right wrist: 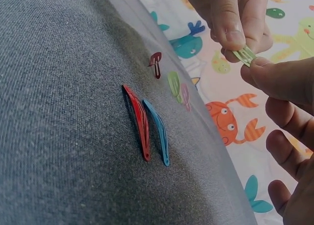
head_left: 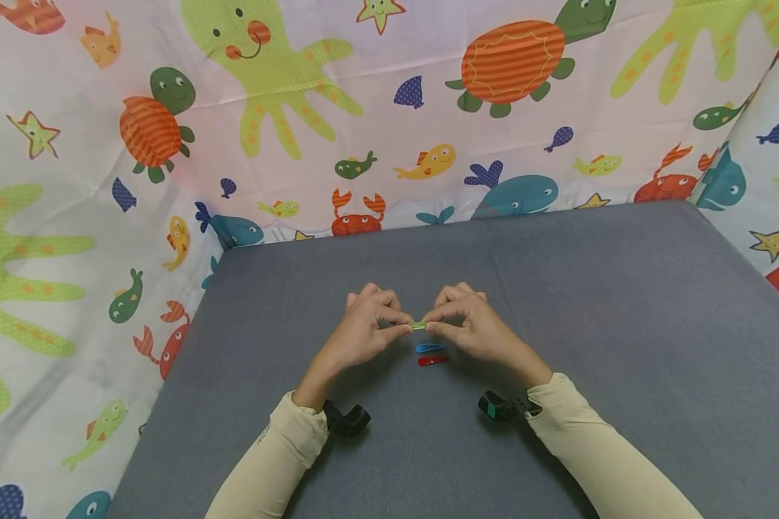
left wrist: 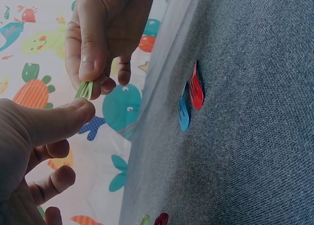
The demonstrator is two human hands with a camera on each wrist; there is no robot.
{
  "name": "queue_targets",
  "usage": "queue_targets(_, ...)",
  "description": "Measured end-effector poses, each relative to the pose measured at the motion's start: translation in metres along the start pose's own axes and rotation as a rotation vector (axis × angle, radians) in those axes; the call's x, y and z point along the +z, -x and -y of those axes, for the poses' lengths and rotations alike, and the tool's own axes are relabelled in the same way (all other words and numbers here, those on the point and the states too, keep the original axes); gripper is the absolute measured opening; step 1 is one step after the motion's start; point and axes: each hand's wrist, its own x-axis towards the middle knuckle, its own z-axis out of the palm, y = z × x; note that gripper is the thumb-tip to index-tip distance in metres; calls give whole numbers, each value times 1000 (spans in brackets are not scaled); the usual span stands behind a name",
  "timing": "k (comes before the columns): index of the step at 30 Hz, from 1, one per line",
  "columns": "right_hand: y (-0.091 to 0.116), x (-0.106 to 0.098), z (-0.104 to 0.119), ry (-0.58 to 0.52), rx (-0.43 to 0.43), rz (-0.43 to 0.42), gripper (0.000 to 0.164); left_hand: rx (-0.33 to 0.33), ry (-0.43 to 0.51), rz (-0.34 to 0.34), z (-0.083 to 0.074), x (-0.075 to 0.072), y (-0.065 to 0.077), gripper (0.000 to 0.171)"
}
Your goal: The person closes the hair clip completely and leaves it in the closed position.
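Observation:
Between my two hands is a light green snap hair clip (head_left: 418,326), raised above the table. My left hand (head_left: 371,328) pinches one end of it with thumb and index finger. At the other end, the thumb and index finger of my right hand (head_left: 469,323) pinch it too. Fingertips cover both ends, so only its slotted middle shows in the right wrist view. Below the hands, a blue hair clip (head_left: 430,348) and a red hair clip (head_left: 432,360) lie side by side on the grey table (head_left: 415,461).
Farther off in the right wrist view lie a dark red clip (right wrist: 156,65), another green clip (right wrist: 174,86) and a pink clip (right wrist: 185,96); the head view does not show them. A curtain (head_left: 376,86) printed with sea animals borders the table's back and sides.

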Motion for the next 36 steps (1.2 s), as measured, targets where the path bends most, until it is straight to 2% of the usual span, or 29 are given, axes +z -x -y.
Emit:
queue_targets(19, 0, -2, 0, -6, -23, 3, 11, -15, 12, 28, 0, 0, 0, 8)
queue_targets(27, 1, -1, -2, -21, -2, -17, 7, -16, 22, 3, -1, 2, 0, 7)
queue_targets(36, 1, -2, -2, -26, 41, -23, 6, -66, -7, -21, -2, 6, -1, 5)
